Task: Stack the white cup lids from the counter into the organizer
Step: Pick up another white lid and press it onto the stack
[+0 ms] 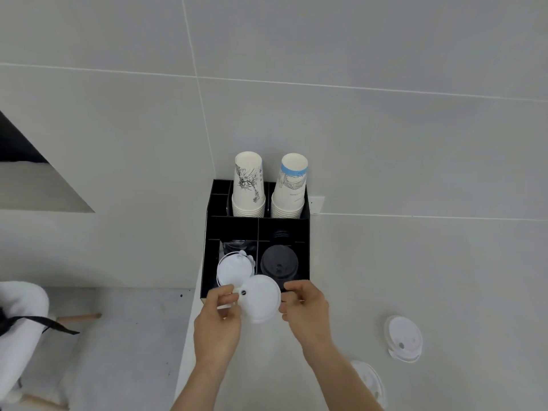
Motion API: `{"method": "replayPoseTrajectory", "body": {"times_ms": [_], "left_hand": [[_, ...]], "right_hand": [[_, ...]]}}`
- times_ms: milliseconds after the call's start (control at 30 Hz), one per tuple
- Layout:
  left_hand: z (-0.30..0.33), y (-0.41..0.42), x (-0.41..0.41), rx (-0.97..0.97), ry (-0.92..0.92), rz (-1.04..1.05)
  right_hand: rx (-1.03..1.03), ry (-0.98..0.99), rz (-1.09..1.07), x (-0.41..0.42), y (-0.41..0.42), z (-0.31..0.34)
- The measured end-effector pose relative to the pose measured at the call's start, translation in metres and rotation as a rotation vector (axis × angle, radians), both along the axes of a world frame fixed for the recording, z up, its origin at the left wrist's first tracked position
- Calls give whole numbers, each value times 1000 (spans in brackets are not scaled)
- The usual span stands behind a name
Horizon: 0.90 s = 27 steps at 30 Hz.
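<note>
A white cup lid [261,298] is held between both hands just in front of the black organizer [234,226]. My left hand [218,318] pinches its left edge, and my right hand [305,307] grips its right edge. Behind it, a stack of white lids [232,269] stands in the organizer's front left compartment. Two more white lids lie on the counter to the right: one lid [403,338] further back, the other lid [369,381] close to my right forearm.
Black lids [278,264] fill the front right compartment. Two stacks of upside-down paper cups [249,188] [290,191] stand in the back compartments. The counter's left edge [189,318] drops to a floor with a white chair [20,318].
</note>
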State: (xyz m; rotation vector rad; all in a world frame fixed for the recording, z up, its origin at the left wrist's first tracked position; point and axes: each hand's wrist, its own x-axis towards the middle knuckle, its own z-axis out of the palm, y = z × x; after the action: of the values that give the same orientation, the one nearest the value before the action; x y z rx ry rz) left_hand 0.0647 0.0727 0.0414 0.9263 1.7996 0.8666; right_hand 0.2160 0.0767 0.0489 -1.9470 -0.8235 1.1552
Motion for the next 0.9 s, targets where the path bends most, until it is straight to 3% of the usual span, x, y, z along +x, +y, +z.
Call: {"method": "replayPoseTrajectory", "body": {"times_ms": [400, 900], "left_hand": [[0, 64, -37, -16, -42, -8], [-15, 74, -39, -69, -11, -138]], "right_hand": [[32, -57, 84, -56, 57, -3], [20, -257, 261, -73, 67, -14]]}}
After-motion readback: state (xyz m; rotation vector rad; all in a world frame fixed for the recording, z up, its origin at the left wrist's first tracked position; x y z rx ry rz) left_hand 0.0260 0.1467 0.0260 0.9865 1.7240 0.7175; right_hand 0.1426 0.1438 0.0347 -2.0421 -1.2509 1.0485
